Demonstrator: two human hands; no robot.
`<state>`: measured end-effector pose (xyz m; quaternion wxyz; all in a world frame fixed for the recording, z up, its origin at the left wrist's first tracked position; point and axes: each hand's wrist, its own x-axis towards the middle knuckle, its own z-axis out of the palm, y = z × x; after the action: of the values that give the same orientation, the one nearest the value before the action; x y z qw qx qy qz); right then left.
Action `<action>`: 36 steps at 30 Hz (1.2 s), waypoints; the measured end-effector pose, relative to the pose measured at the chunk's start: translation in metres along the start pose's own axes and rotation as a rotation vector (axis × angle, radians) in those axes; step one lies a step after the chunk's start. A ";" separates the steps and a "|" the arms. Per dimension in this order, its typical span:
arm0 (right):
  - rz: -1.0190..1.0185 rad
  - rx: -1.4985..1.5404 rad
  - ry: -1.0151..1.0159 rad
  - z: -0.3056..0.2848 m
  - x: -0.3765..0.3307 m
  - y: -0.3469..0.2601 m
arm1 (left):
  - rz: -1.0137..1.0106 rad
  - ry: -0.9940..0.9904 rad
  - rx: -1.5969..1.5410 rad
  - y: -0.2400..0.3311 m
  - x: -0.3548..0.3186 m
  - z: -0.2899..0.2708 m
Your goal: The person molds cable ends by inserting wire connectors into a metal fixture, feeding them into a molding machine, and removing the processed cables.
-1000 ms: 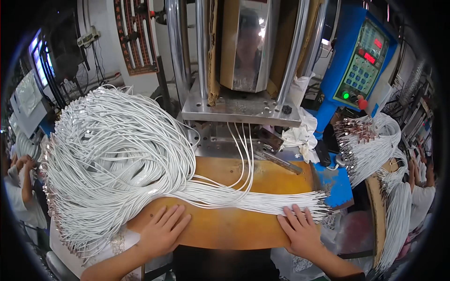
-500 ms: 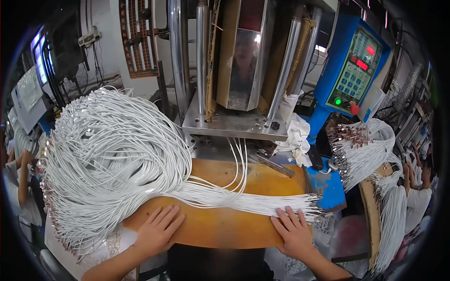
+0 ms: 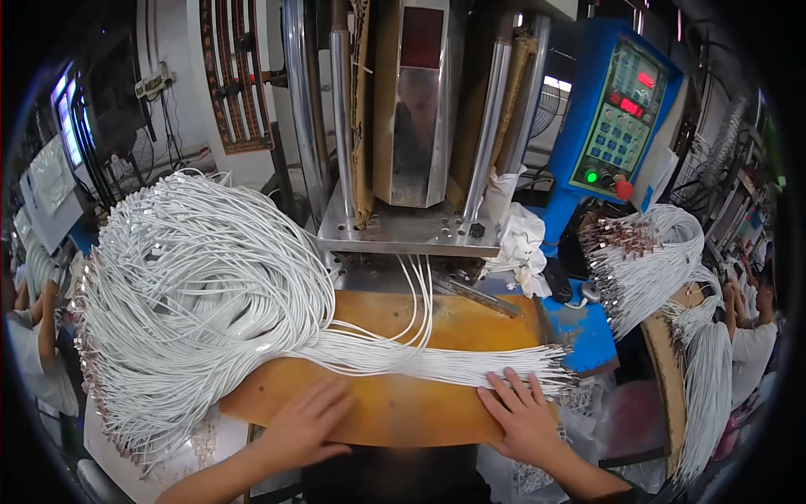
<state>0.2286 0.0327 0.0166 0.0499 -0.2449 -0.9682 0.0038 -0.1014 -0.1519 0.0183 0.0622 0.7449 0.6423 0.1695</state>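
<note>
A thick bundle of white cables stretches rightward over the amber board, its metal-tipped ends fanned near the board's right edge. Those cables come out of a large coiled heap on the left. My right hand lies flat with spread fingers, its fingertips at the bundle's lower edge near the tips. On the board's near left part is my left hand, slightly blurred, its fingers stretched out and holding nothing. Three or so cables rise from the bundle into the press behind; their far ends are hidden.
A blue control box with lit red digits stands right of the press. Crumpled white cloth hangs beside a blue plate. More white cables hang at the right. Other people sit at both sides.
My left hand has shifted a little to the right and toward me over the board. My right hand stays by the cable ends. The whole view has tilted slightly.
</note>
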 end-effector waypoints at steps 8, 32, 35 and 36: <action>-0.024 0.059 -0.045 -0.017 0.047 0.020 | 0.418 0.139 -0.229 0.056 0.149 0.051; 0.169 0.167 0.049 -0.021 0.060 0.080 | -0.081 -0.039 -0.515 -0.021 0.136 0.001; 0.163 0.148 0.075 -0.028 0.047 0.088 | -0.065 0.129 -0.440 -0.018 0.137 0.032; 0.136 0.178 0.087 -0.023 0.051 0.080 | -0.074 0.154 -0.446 -0.017 0.138 0.040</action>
<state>0.2247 0.1270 0.0422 0.1132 -0.3047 -0.9421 0.0823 -0.0882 -0.0092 -0.0005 0.1822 0.6736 0.6184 0.3613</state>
